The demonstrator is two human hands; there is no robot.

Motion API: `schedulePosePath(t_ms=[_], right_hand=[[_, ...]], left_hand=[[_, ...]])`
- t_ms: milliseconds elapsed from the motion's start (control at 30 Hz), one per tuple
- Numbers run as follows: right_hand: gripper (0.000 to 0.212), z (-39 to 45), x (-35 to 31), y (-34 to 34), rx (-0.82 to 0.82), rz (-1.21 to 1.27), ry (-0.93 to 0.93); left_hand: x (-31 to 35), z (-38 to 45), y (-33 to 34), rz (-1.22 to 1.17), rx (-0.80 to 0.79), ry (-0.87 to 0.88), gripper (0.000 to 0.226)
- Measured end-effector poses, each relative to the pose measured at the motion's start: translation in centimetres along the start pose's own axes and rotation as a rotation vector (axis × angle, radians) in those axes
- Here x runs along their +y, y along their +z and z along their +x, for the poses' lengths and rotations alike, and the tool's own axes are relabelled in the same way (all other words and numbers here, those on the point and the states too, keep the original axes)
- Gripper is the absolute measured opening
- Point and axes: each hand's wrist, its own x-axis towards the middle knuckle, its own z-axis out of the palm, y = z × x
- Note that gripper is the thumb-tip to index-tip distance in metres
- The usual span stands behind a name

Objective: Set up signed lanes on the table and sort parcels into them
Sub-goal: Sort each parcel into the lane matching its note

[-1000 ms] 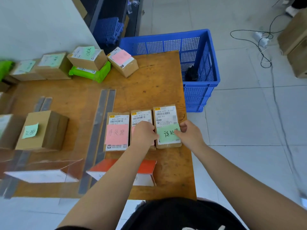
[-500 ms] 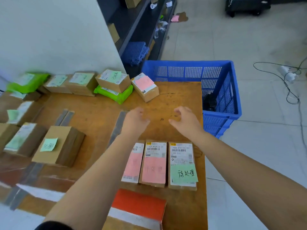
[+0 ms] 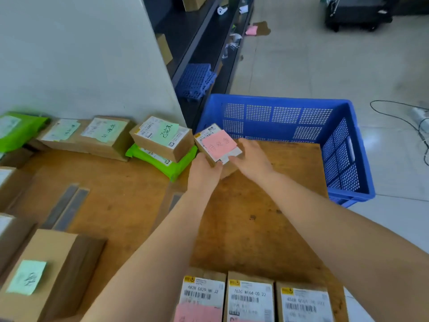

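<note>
A small cardboard parcel with a pink note (image 3: 217,145) sits at the far edge of the wooden table (image 3: 267,217). My left hand (image 3: 205,170) grips its near left side and my right hand (image 3: 251,159) grips its right side. Three flat parcels with barcode labels (image 3: 250,298) lie side by side at the near edge, two of them showing pink notes. Parcels with green notes (image 3: 160,135) are lined up along the wall at the far left.
A blue plastic crate (image 3: 341,145) stands just beyond the table's far right corner. Grey tape strips (image 3: 65,208) run across the table. More brown boxes (image 3: 46,273) occupy the left side. Green mailer bags (image 3: 167,161) lie under and beside the far boxes.
Both hands left the three flat parcels at the near edge, reached across the table and took hold of the pink-note parcel at the far edge. The view moved forward.
</note>
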Motion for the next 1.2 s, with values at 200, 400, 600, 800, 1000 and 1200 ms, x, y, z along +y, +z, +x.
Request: schedulePosePath(t_ms=[200, 400, 600, 800, 1000, 1200], right_hand=[[0.054, 3.3, 0.8, 2.1, -0.091, 0.065, 0.043], [0.044, 2.3, 0.7, 2.2, -0.067, 0.125, 0.097], [0.035, -2.9, 0.2, 0.3, -0.033, 0.201, 0.141], [0.031, -9.4, -0.2, -0.7, -0.073, 0.254, 0.196], [0.024, -14.9, 0.1, 0.2, -0.183, 0.231, 0.263], [0.029, -17.4, -0.2, 1.6, -0.228, 0.087, 0.255]], left_hand=[[-0.7, 3.2, 2.7, -0.173, -0.009, -0.114, 0.043], [-2.0, 3.0, 2.5, -0.185, 0.068, -0.164, 0.039], [-2.3, -0.6, 0.4, -0.181, 0.041, -0.137, 0.039], [-3.3, -6.3, -1.1, -0.23, 0.003, -0.135, 0.036], [-5.7, -11.1, -1.8, -0.254, -0.053, -0.163, 0.027], [-7.2, -12.6, -2.3, -0.124, -0.107, -0.156, 0.028]])
